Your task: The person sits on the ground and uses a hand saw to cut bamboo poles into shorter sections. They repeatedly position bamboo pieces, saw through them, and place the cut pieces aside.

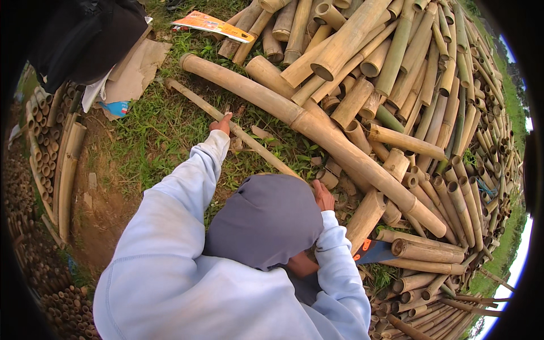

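A long, thin bamboo strip (249, 139) slants over the grass from upper left to the middle. My left hand (220, 124) is closed round it partway along, its thumb or finger lying on top. Near the strip's closer end is my right hand (324, 197), fingers curled in line with it; the grip itself is partly hidden. A dark grey, rounded cloth shape (263, 218) between my light blue sleeves covers part of that end. Just beyond the strip, a thick bamboo pole (243, 88) lies diagonally, and a short bamboo piece (328, 178) sits beside my right hand.
Cut bamboo poles (391, 62) are heaped across the right. A flat blue thing with an orange and black part (364, 249) lies among them. An orange flat sheet (212, 24) rests at the top. More bamboo (71, 175), cardboard (136, 71) and dark cloth (85, 37) are left.
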Available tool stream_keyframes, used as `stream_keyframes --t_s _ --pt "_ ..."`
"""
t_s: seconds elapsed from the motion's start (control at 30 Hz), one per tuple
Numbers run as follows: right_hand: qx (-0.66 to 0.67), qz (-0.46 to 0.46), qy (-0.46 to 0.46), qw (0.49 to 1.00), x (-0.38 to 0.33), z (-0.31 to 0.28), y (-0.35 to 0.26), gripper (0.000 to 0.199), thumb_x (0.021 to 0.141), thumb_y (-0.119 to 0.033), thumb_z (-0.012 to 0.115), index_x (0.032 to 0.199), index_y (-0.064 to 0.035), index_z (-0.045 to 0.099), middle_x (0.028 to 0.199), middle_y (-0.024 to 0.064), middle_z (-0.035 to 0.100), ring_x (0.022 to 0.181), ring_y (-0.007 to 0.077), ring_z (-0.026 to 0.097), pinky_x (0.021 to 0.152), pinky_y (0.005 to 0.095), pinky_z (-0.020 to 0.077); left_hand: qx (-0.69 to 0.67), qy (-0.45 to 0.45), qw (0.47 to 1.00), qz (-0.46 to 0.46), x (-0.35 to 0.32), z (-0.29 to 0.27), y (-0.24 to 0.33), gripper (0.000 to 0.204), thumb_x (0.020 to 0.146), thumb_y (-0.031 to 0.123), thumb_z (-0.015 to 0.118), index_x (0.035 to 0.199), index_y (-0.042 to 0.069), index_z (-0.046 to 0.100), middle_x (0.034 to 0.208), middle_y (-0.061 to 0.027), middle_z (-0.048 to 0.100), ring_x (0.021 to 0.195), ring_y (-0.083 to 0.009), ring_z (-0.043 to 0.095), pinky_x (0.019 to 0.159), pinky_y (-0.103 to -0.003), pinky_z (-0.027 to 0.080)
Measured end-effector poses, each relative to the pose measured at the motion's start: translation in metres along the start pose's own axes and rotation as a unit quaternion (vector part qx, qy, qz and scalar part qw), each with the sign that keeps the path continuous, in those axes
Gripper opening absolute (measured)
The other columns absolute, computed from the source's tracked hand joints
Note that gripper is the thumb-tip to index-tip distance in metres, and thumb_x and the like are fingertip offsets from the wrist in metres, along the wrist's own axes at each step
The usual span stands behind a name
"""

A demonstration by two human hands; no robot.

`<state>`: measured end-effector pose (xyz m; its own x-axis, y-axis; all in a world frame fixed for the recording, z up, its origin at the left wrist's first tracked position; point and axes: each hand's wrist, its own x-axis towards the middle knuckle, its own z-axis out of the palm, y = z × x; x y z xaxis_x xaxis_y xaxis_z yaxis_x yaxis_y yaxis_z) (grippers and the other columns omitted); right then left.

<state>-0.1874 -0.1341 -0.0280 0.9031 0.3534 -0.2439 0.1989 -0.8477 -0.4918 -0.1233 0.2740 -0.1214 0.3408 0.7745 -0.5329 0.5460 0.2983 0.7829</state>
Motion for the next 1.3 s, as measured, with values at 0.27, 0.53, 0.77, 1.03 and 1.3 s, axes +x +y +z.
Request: stream_keyframes --t_s 0.27,0.53,0.77,1.03,1.3 --pt "-0.005 -0.123 0.129 0.984 -0.011 -0.088 -0.017 0.053 0.078 -0.010 0.077 0.129 -0.0124 0.064 0.106 0.0130 0.063 0.101 0.0348 0.063 0.088 0.0457 0.0521 -0.180 -0.260 0.946 0.070 -0.068 0.004 0.086 0.033 0.102 0.027 0.060 0.120 -0.001 0.056 0.105 -0.0175 0.077 0.081 -0.0243 0.071 0.075 -0.034 0.058" --pt "-0.033 -0.128 0.138 0.982 0.050 -0.119 -0.044 0.052 0.084 -0.013 0.080 0.134 -0.0159 0.066 0.108 0.0152 0.065 0.102 0.0380 0.063 0.090 0.0434 0.0518 -0.211 -0.109 0.971 0.031 -0.014 0.052 0.127 0.042 0.096 0.022 0.069 0.123 -0.007 0.055 0.098 -0.0162 0.077 0.074 -0.0232 0.068 0.060 -0.036 0.054" --pt "-0.026 -0.136 0.126 0.982 0.080 -0.140 -0.047 0.047 0.083 -0.014 0.080 0.128 -0.0139 0.069 0.100 0.0126 0.064 0.100 0.0348 0.062 0.088 0.0443 0.0509 -0.251 -0.175 0.951 0.048 -0.001 0.056 0.135 0.069 0.094 0.021 0.071 0.138 -0.018 0.035 0.090 -0.0163 0.078 0.068 -0.0195 0.068 0.054 -0.032 0.050" --pt "-0.052 -0.151 0.127 0.979 0.095 -0.143 -0.057 0.047 0.082 -0.015 0.080 0.127 -0.0136 0.069 0.103 0.0126 0.065 0.101 0.0349 0.062 0.090 0.0441 0.0509 -0.169 -0.093 0.981 0.003 0.024 0.058 0.134 0.052 0.087 0.025 0.082 0.123 -0.003 0.058 0.109 -0.0187 0.067 0.087 -0.0317 0.072 0.061 -0.045 0.061" --pt "-0.042 -0.067 0.101 0.992 0.122 -0.140 -0.034 0.049 0.077 -0.020 0.085 0.123 -0.0089 0.073 0.108 0.0133 0.067 0.109 0.0356 0.063 0.096 0.0437 0.0509 0.137 0.004 0.908 0.395 -0.062 0.037 0.137 0.056 0.086 0.025 0.081 0.130 0.002 0.054 0.122 -0.0211 0.060 0.114 -0.0350 0.060 0.100 -0.047 0.048"
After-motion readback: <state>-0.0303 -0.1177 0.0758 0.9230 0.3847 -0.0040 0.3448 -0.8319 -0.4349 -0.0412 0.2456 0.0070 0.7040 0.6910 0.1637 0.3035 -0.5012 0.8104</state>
